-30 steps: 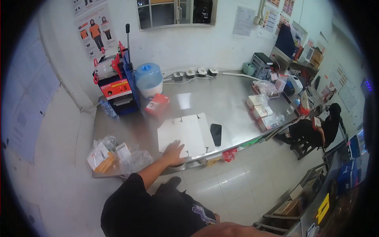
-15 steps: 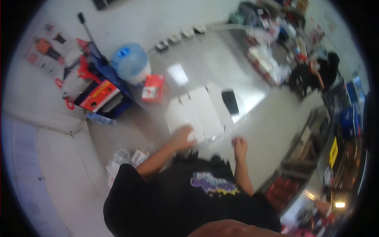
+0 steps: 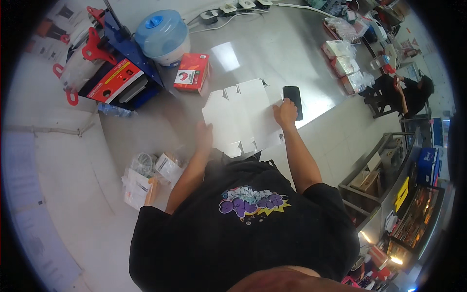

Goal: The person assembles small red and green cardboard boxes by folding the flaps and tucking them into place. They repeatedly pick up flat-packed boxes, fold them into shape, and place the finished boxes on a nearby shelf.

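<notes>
A flat white cardboard sheet (image 3: 253,109), creased and slit along its edges like an unfolded box, lies on the metal table in front of me. My left hand (image 3: 205,135) is at its left edge, smeared by motion, so the fingers cannot be made out. Between the sheet's right edge and a black phone (image 3: 294,112) rests my right hand (image 3: 286,115). Its thumb is apart from the bent fingers, and the fingertips overlap the phone's left edge. Any grip on the phone or the sheet is not visible.
Behind the sheet stand a red box (image 3: 193,73) and a round blue-lidded container (image 3: 163,36). A blue and red machine (image 3: 121,80) is at the left. Wrapped packages (image 3: 143,187) lie near my left arm. A seated person (image 3: 413,95) is at the far right.
My right hand has moved up from the table's front edge to the phone. My left hand has shifted left to the sheet's edge. The gap between phone and sheet looks wider. The view has shifted.
</notes>
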The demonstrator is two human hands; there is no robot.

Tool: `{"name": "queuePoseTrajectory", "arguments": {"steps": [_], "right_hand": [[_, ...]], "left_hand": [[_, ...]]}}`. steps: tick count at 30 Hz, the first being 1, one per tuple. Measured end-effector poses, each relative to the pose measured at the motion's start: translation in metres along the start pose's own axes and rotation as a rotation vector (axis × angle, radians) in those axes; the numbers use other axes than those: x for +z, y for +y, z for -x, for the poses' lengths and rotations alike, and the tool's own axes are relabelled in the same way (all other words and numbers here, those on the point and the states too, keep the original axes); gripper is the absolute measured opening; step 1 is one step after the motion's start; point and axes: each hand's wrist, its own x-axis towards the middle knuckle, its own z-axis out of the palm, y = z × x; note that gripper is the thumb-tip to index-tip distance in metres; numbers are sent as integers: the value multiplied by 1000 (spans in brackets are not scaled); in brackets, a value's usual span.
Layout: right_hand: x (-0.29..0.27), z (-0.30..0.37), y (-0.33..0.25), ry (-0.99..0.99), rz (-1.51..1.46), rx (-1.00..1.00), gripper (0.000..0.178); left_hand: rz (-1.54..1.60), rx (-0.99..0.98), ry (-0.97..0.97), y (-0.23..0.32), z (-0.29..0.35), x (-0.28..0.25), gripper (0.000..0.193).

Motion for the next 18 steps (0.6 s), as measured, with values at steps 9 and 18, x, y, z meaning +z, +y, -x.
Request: {"name": "queuePoseTrajectory", "arguments": {"steps": [9,18], "right_hand": [[18,-4,20,-405,-443,-112,48],[22,24,-2,151,-190,-338,39]], "left_hand": [[385,-5,-211,-3,-7,-22,49],[-326,171,111,-4,-2,-10,50]]}}
